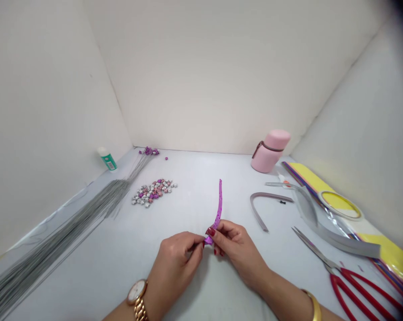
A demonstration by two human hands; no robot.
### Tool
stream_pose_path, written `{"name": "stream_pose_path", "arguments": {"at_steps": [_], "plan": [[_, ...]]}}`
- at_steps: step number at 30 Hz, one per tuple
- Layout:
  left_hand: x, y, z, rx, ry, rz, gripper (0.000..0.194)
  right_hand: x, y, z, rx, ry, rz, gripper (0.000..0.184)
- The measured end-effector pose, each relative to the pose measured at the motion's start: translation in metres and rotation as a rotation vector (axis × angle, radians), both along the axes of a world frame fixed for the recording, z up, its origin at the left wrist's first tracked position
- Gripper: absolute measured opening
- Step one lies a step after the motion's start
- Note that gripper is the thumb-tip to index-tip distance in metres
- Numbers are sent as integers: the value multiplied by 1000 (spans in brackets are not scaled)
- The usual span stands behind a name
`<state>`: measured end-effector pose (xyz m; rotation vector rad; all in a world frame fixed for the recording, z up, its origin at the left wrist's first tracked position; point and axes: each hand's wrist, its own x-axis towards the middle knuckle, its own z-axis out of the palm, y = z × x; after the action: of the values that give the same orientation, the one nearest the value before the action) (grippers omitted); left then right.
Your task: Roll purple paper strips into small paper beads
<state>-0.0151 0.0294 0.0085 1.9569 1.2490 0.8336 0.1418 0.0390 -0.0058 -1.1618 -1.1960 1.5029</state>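
A pale worktop [194, 196] is noted, closed in by white walls. Along its left side a long bundle of grey wires [54, 245] is laid, with purple and silver beads [149, 151] clustered at its far tips; this portion is judged done, though how the beads are attached cannot be made out. At the right edge, coloured sheets [310, 176] are stacked, with a tape roll [360, 213] resting on them. Red-handled scissors [331, 265] are found near right, their blades slightly parted, and a pink flask [268, 154] is sited far right.

The left hand [177, 256] and right hand [238, 249] are brought close together at near centre, thumb and fingers of each clamped on the near end of a purple strip [220, 200]. That end is seen to be creased; the rest is extended toward the far side, long and unfolded. The folding is therefore judged to be at an early stage, most of the length being left to work.

A heap of small star shapes [154, 191], in silver, pink and purple, is set left of centre and is assessed as finished pieces. A glue stick [107, 159] is stood far left. One loose purple piece [166, 158] is recorded just right of the bead cluster.
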Motion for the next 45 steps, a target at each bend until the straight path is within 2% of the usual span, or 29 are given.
{"name": "stream_pose_path", "arguments": {"at_steps": [2, 6, 8, 13, 17, 21, 23, 25, 27, 29, 32, 36, 42, 45], "plan": [[2, 0, 0, -99, -59, 2, 20, 0, 0, 0, -1, 23, -26, 22], [9, 2, -3, -447, -247, 32, 17, 0, 1, 0, -32, 77, -62, 24], [11, 4, -6, -536, -317, 77, 16, 0, 2, 0, -48, 73, -42, 25], [11, 4, -7, -479, -355, 79, 17, -2, 2, -1, -77, 22, 46, 32], [10, 1, -2, -384, -366, 8, 21, -3, 2, -2, -101, 14, 35, 34], [9, 1, 1, -309, -282, 17, 20, -3, 2, -2, -77, -13, 11, 32], [8, 2, -1, -369, -272, 36, 19, -2, 1, -3, -22, -33, -35, 30], [9, 4, -4, -505, -323, 50, 18, -1, 1, -3, 26, -45, -66, 28], [10, 6, -8, -610, -394, 62, 17, -1, 1, -4, 31, -41, -51, 28], [11, 7, -10, -617, -432, 71, 17, -1, 1, -4, -1, -28, 3, 29], [10, 6, -11, -528, -397, 48, 18, -2, 1, -3, -56, -22, 68, 29], [7, 1, -7, -315, -211, 39, 21, -3, 1, -2, -87, -22, 58, 31], [1, 1, -11, 226, 186, 8, 19, -5, 1, -2, -131, 8, 55, 31], [-1, 3, -16, 437, 276, -26, 21, -5, 1, -1, -149, 31, 49, 31]]}}
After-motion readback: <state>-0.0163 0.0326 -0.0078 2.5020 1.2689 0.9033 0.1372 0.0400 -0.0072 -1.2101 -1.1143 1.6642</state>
